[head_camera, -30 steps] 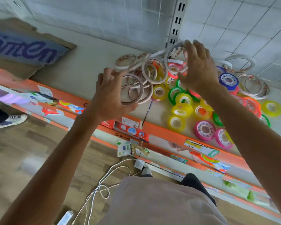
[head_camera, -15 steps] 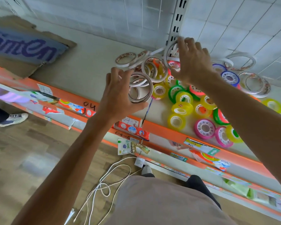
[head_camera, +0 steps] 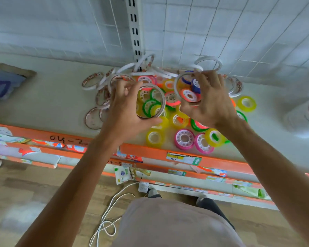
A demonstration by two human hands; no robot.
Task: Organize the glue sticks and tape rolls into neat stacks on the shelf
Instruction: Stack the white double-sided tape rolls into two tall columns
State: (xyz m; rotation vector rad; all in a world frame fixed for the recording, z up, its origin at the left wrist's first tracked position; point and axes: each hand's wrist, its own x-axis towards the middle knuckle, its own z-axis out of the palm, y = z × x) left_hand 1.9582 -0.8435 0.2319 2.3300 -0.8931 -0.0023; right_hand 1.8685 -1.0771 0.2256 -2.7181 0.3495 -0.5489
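Left hand (head_camera: 127, 111) grips white tape ring (head_camera: 163, 99); right hand (head_camera: 210, 102) grips second ring (head_camera: 177, 82) above shelf (head_camera: 52, 100).

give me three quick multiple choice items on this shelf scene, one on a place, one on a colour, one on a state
1. Where do the small coloured tape rolls lie?
A. on the shelf, near its orange edge
B. on the wooden floor
C. in a box

2. What colour are the two rolls nearest the front edge, right of the yellow one?
A. blue
B. pink
C. black

3. What is the left hand doing?
A. resting flat on the shelf
B. hanging at the person's side
C. gripping a wide white tape ring

Answers:
1 A: the coloured rolls are spread over the shelf behind the orange edge.
2 B: the pink rolls sit side by side by the yellow roll.
3 C: the left hand has fingers and thumb curled round the white ring; the right hand holds another ring.
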